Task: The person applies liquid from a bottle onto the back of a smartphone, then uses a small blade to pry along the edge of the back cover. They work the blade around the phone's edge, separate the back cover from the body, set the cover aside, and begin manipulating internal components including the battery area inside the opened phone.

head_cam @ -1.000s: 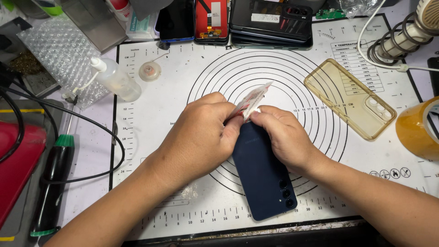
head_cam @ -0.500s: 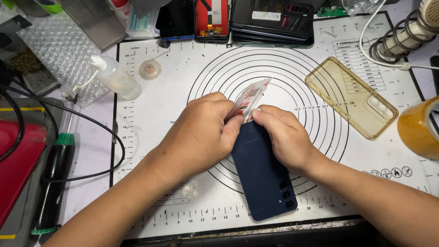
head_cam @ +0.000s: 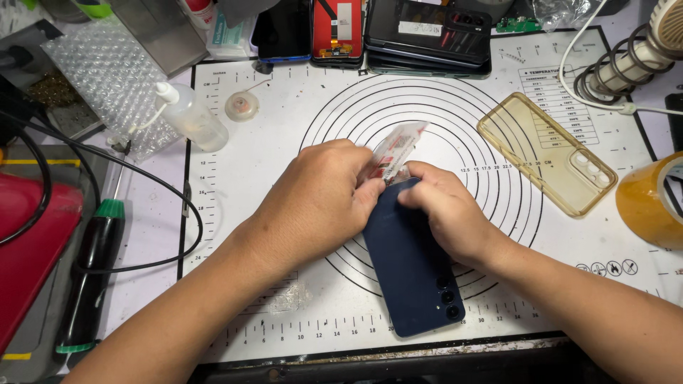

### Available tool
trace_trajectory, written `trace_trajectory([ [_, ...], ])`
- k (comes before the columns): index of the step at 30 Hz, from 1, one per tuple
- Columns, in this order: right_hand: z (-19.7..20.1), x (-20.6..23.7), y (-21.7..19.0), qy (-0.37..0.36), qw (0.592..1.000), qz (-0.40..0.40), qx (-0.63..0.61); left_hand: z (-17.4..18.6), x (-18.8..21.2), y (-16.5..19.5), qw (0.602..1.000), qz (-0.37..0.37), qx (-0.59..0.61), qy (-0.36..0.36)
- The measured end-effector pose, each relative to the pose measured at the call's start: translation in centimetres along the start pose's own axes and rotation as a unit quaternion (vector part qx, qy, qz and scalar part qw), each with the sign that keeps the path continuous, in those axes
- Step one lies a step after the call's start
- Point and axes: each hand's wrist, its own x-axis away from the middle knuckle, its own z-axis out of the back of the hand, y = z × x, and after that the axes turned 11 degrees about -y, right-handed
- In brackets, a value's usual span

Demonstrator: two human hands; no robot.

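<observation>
A dark blue phone (head_cam: 416, 274) lies face down on the white work mat (head_cam: 284, 163), its camera lenses toward me. My left hand (head_cam: 313, 203) pinches a thin clear plastic card with red print (head_cam: 397, 153) against the phone's far edge. My right hand (head_cam: 445, 210) rests on the phone's upper back, fingertips pressing at the same edge beside the card. Both hands touch at the phone's top.
A clear yellowish phone case (head_cam: 548, 153) lies to the right, a roll of brown tape (head_cam: 651, 203) further right. A small squeeze bottle (head_cam: 192, 117), bubble wrap (head_cam: 107, 82), a green-handled screwdriver (head_cam: 89, 274), black cable (head_cam: 153, 185) sit left. Phone parts (head_cam: 427, 35) line the far edge.
The plastic card has tilted slightly and shifted at the phone's edge between my fingers. The phone and both arms stay nearly in place.
</observation>
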Motion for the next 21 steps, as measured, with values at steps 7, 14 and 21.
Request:
trace_trajectory([
  [7, -0.2, -0.2, -0.9, -0.011, 0.996, -0.055, 0.065, 2.7, -0.6, -1.4, 0.981, 0.043, 0.178, -0.062],
  [14, -0.4, -0.3, -1.0, -0.016, 0.989, -0.073, 0.125, 1.5, -1.4, -2.4, 0.959, 0.074, 0.255, -0.097],
  [21, -0.4, -0.3, -1.0, -0.020, 0.985, -0.083, 0.153, 1.5, -1.4, -2.0, 0.974, 0.101, 0.184, -0.082],
])
